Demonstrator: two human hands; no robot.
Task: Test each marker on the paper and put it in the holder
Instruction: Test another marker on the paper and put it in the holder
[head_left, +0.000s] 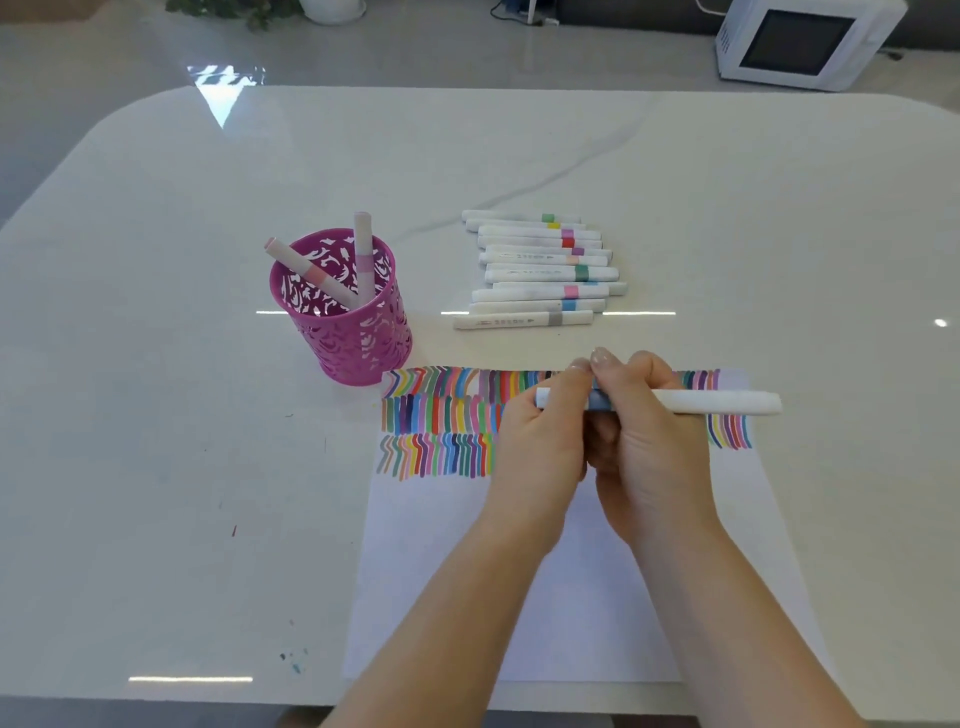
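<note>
White bench (156, 364) carries paper (441, 571) by its near edge, holder (353, 338) beside it. Over the paper, left hand (540, 436) pinches the marker (717, 402) at the cap end, right hand (649, 441) grips the barrel, probably to work the cap.

White table (156, 260); white appliance (800, 44), plant pot (332, 8) beyond.

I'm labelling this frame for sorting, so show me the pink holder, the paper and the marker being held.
pink holder (358, 338): head view, on its front wall.
paper (405, 571): head view, on the blank lower left part.
held marker (727, 402): head view, on the white barrel's free end.
</note>
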